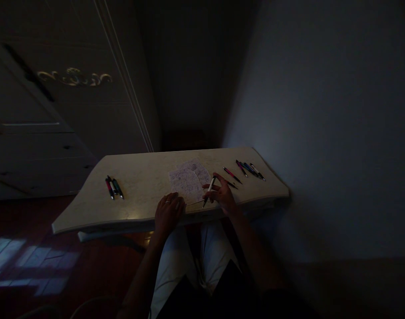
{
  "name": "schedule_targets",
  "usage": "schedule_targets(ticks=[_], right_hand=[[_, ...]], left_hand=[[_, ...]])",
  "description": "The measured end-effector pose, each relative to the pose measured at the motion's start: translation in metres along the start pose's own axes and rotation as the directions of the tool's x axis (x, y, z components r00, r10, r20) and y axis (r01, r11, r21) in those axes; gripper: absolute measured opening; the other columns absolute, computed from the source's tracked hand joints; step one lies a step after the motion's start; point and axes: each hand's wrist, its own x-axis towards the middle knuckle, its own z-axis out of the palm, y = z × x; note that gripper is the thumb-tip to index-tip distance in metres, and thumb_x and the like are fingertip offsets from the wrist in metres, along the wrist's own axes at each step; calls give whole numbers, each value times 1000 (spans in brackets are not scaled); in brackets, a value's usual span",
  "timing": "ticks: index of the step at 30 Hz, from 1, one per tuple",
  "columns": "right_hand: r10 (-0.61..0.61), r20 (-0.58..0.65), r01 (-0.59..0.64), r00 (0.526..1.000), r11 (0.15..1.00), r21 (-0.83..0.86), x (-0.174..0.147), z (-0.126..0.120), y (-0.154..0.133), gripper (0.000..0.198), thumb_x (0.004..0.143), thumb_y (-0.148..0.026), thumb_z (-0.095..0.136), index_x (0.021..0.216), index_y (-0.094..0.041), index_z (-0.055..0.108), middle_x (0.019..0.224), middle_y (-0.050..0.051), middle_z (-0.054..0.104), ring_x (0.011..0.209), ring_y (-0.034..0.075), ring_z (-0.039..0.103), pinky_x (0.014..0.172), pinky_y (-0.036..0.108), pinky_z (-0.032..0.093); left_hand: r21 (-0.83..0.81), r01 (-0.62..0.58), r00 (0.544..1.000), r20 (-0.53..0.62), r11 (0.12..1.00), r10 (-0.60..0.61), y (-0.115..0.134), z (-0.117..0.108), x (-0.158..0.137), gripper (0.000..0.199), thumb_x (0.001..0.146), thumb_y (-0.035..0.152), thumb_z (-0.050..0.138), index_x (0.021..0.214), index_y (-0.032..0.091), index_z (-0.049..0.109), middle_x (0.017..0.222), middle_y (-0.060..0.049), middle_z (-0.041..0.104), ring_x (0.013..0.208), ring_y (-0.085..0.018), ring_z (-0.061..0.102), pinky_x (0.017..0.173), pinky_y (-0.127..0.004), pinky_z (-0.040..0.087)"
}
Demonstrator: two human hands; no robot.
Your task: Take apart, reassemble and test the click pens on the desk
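In my right hand [222, 195] is a white and black pen [210, 188], held between the fingers with its tip pointing down near the table's front edge. My left hand [169, 210] rests at the front edge with fingers curled, by the lower left corner of a sheet covered in dense scribbles [185, 184]. A second scribbled sheet [201, 169] lies partly beneath the first. Just right of my right hand lie a dark pen [231, 183] and a red and black pen [232, 174]. Whether anything is under my left fingers is hidden.
The pale table [146, 173] has a curved front edge. Several pens [251, 169] lie at its right end; a cluster of pens [114, 187] lies on the left. A wall [322, 133] rises close on the right, and a cabinet [79, 119] stands behind left. The room is dim.
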Motion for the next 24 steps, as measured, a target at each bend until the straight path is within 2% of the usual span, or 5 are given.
schedule_targets(ticks=[8,13,16,21,24], right_hand=[[88,47,-88,995,996,-6,-7,-20,-2,84,63,-27,86,133,-27,41,95,4,74,63,16,69,47,21,45],[155,71,-137,985,967,-215,-4,-57,-13,67,65,-32,83,125,-21,55,93,5,73,59,12,63,52,23,46],[68,-26,-73,997,906,-417,8,-94,-27,64,66,-35,81,124,-18,60,87,3,72,63,13,62,54,24,46],[-242,-223,-77,944,497,-864,42,-153,-61,48,71,-26,74,118,-16,68,95,9,73,84,21,67,76,33,51],[-206,-185,-138,961,220,-966,60,-166,-74,41,74,-24,73,115,-17,71,98,9,74,87,22,67,81,32,49]], left_hand=[[22,14,1000,-22,1000,-14,-2,4,0,28,95,36,49,107,20,67,124,-11,65,118,-27,57,105,-45,41],[21,-17,999,-42,1000,18,-4,4,0,28,95,36,48,106,19,68,121,-12,67,116,-28,58,102,-46,44],[15,-35,997,-75,999,36,-5,5,0,29,95,36,47,106,19,67,120,-11,67,115,-28,59,102,-46,45],[26,-45,996,-78,999,47,-6,6,-1,29,96,38,46,106,21,67,119,-10,68,114,-28,60,101,-47,46],[33,-57,996,-71,998,59,-6,5,-1,29,96,38,45,106,21,66,119,-10,68,113,-27,60,101,-46,46]])
